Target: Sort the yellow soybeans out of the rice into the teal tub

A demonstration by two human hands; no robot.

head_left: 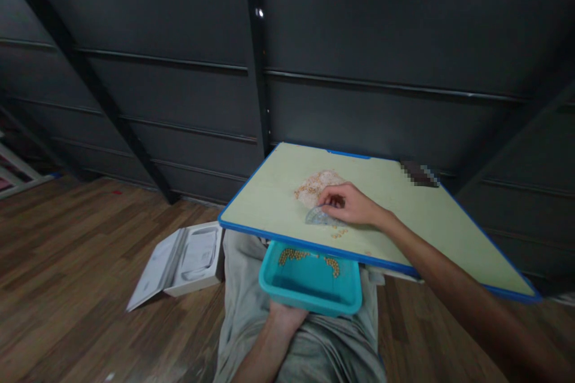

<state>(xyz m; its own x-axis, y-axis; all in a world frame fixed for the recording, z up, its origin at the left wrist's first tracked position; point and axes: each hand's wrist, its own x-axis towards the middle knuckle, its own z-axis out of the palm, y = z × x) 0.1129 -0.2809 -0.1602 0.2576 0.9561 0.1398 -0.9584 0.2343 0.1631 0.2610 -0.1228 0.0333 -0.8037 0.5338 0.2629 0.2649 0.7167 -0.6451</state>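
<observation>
"Over the board (256,206), what'd the right hand (339,202) have?"

"It pinched a clear curved sheet (314,217) beside the bead pile (314,184). Left hand (287,314) was under the teal tray (309,306), couldn't tell its grip; gold beads (291,255) sat inside."

Impossible to see fingers of left hand (287,313) beneath turquoise tray (290,283), or part of tray's far rim under board (260,200). Impossible to follow left forearm (263,352) past bottom edge, or right forearm (449,269) past lower right corner. Difficult to outline clear piece (315,216), partly covered by right hand (348,203). Impossible to identify pixelated dark object (417,174).
</observation>
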